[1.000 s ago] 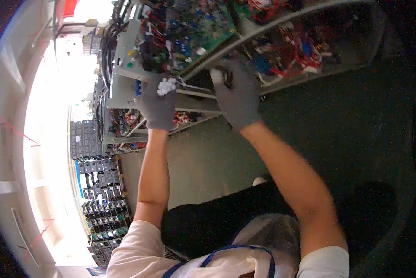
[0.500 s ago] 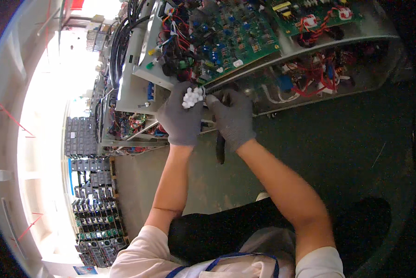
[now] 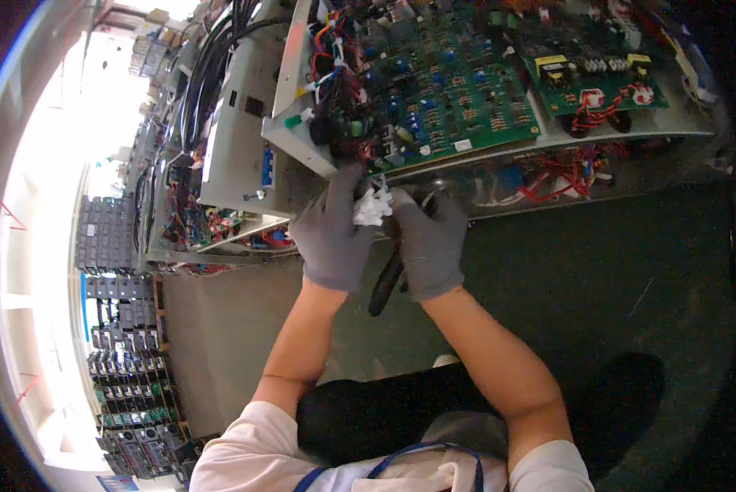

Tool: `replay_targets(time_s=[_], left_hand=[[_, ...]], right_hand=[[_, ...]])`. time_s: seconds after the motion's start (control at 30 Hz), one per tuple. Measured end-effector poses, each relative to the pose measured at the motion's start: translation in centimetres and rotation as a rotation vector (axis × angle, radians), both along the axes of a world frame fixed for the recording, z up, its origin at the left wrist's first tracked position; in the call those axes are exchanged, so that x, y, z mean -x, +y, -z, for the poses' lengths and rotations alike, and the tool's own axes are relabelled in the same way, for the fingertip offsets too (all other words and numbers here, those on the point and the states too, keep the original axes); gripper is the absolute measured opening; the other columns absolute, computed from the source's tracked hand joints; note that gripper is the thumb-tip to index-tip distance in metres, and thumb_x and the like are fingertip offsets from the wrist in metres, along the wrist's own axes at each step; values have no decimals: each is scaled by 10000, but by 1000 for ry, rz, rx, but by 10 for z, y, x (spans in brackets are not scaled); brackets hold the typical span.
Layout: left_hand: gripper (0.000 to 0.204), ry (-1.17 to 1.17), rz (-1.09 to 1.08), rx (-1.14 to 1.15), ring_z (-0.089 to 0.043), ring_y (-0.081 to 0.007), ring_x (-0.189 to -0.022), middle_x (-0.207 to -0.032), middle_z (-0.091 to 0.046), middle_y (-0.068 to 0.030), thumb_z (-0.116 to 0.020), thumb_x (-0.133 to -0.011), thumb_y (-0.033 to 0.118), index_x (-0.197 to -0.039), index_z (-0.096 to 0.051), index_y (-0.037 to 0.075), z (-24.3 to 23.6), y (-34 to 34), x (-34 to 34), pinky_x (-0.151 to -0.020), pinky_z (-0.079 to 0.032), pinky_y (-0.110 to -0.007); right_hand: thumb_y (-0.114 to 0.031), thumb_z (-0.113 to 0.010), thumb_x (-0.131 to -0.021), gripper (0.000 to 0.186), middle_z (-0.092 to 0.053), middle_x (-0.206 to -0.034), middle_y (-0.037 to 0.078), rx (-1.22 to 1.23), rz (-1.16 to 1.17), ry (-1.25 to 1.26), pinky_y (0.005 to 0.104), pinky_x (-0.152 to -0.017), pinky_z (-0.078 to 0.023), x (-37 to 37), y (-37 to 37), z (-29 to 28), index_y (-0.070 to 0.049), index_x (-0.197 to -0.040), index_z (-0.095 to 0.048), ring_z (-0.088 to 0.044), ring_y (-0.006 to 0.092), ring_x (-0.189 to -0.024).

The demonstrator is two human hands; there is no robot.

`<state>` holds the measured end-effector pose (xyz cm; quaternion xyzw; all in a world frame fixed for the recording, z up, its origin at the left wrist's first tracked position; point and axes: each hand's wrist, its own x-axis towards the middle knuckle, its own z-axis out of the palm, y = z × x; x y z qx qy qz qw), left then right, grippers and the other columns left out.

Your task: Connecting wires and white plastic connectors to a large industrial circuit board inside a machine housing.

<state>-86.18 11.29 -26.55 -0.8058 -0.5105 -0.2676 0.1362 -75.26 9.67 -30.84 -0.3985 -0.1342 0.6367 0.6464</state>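
My left hand, in a grey knit glove, is closed around a bunch of small white plastic pieces sticking out by its thumb side. In the same kind of glove, my right hand grips a tool with long black handles, which hang below the palm; its working end is hidden. The fingertips of both hands meet close to the white pieces, at the lower front corner of an open metal chassis. Above them lies a large green circuit board crowded with components.
Bundled coloured wires run along the board's left side. A smaller green board sits to the right, with red wiring in the bay below. Thick black cables hang at left. Stacked grey units stand beyond, over a dark green floor.
The chassis and boards now appear lower and farther right, as the whole view has shifted. Both hands stay together by the chassis corner, still holding the white pieces and the tool.
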Motion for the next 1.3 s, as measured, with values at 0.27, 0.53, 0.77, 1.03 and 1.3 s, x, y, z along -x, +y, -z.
replay_targets(time_s=[0.27, 0.53, 0.77, 1.03, 1.3], left_hand=[[425, 89, -4, -71, -629, -276, -670, -823, -663, -86, -647, -670, 153, -1091, -597, 117, 5, 10, 3, -561, -487, -363], [347, -25, 56, -200, -654, -262, -679, -794, -665, -92, -667, -726, 250, -1024, -611, 81, 23, 18, 1, -552, -505, -360], [277, -110, 4, -172, -654, -265, -654, -805, -671, -108, -706, -715, 226, -943, -636, 85, 13, 9, -1, -537, -501, -344], [307, -238, -41, -150, -627, -264, -614, -736, -643, -104, -731, -691, 98, -989, -658, 80, 2, -10, 15, -555, -489, -336], [457, -33, -125, -31, -655, -276, -676, -855, -683, -138, -649, -767, 55, -1219, -588, 86, 34, -13, -6, -568, -495, -335]], right_hand=[[-63, -601, -832, 120, -627, -766, 28, -35, -29, -23, 249, -585, -442, 0, 3, 5, 12, -911, -652, -559, 91, -684], [-38, -610, -820, 110, -627, -779, 13, -132, 59, -34, 241, -624, -437, -2, 4, 3, 23, -902, -648, -541, 73, -694], [-112, -648, -824, 125, -593, -687, 19, -189, 127, -560, 242, -564, -408, -15, 8, -3, 11, -836, -632, -496, 66, -620], [-189, -690, -801, 205, -601, -660, 46, -222, 178, -903, 254, -539, -394, -22, 9, 2, 5, -847, -640, -484, 80, -581], [-168, -676, -807, 175, -637, -703, 54, -350, 324, -1158, 251, -542, -416, -22, 6, 16, -34, -917, -654, -522, 103, -583]])
